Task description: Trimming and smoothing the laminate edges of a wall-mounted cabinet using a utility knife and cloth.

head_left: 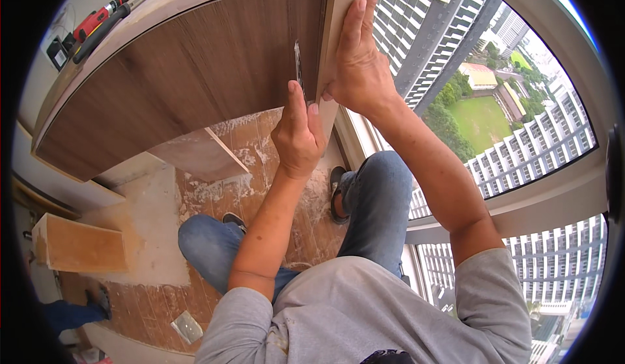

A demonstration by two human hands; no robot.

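Pinched in my left hand (pixel 301 136) is a thin, silvery blade-like tool (pixel 298 61), seen nearly edge-on and pointing up along the brown panel. Its handle end is hidden by my fingers, so its exact kind does not show. My left index finger and thumb lie against it, near the panel's right end. The wood-grain panel (pixel 182 71) forms the front of a cabinet or counter. Just to the right, my right hand (pixel 361 65) rests with fingers stretched out on a pale upright strip (pixel 337 13) between panel and window.
A red and black power drill (pixel 97 22) lies on the top at far left. A loose board (pixel 202 152) leans under the panel. An orange-brown box (pixel 84 243) stands lower left, near another person's leg (pixel 71 315). Dusty brown floor (pixel 260 146) lies below; a large window (pixel 482 97) is at right.
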